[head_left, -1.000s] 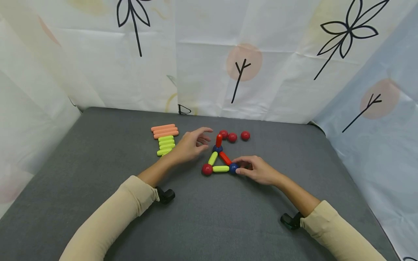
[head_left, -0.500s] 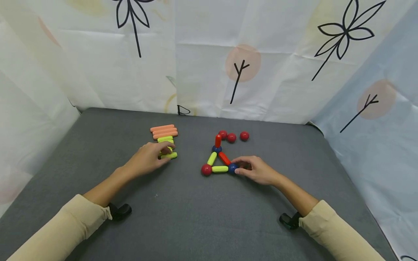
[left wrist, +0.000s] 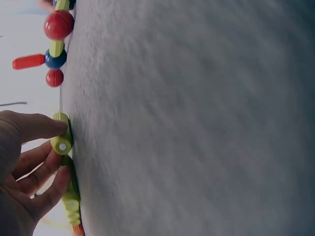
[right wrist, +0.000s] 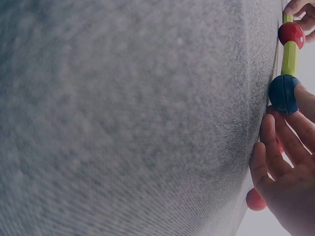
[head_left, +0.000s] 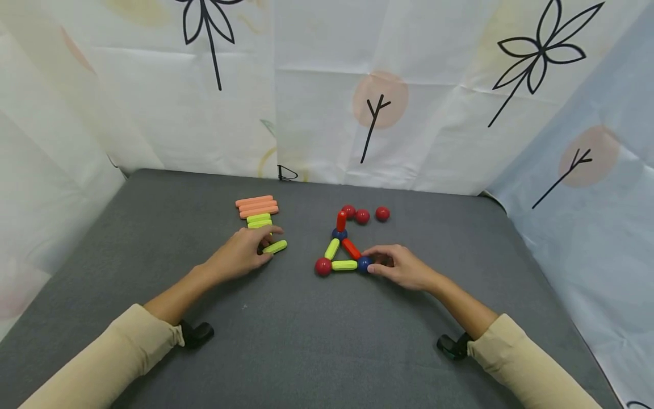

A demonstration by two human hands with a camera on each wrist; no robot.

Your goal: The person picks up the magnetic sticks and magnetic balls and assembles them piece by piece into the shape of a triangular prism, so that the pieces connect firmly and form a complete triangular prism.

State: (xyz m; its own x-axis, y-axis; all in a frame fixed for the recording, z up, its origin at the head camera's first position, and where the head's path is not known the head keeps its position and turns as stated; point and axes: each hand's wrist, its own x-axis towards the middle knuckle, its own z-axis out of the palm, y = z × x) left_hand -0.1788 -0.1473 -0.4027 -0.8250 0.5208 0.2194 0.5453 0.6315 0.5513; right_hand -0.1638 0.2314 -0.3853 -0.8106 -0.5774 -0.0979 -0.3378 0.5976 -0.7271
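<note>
My left hand (head_left: 239, 257) pinches a yellow-green magnetic rod (head_left: 276, 246) between thumb and fingers at the near end of a stack of similar rods (head_left: 259, 220). In the left wrist view the rod (left wrist: 61, 146) shows its pale round end, low over the cloth. With thumb and fingertips, my right hand (head_left: 406, 268) holds a blue ball (head_left: 363, 263) at the right corner of a triangle of rods and balls. The triangle's left corner is a red ball (head_left: 323, 266); its far corner is another blue ball (head_left: 339, 234), from which a red rod (head_left: 341, 220) stands upright.
Orange rods (head_left: 257, 207) lie in a row behind the yellow-green ones. Several loose red balls (head_left: 382, 213) rest behind the triangle. Patterned white curtains (head_left: 317, 113) border the grey cloth-covered table (head_left: 327, 341) at the back and sides.
My left hand has gone from beside the triangle back left to the yellow-green rods, then drawn one slightly right, away from the stack. My right hand has stayed at the blue ball.
</note>
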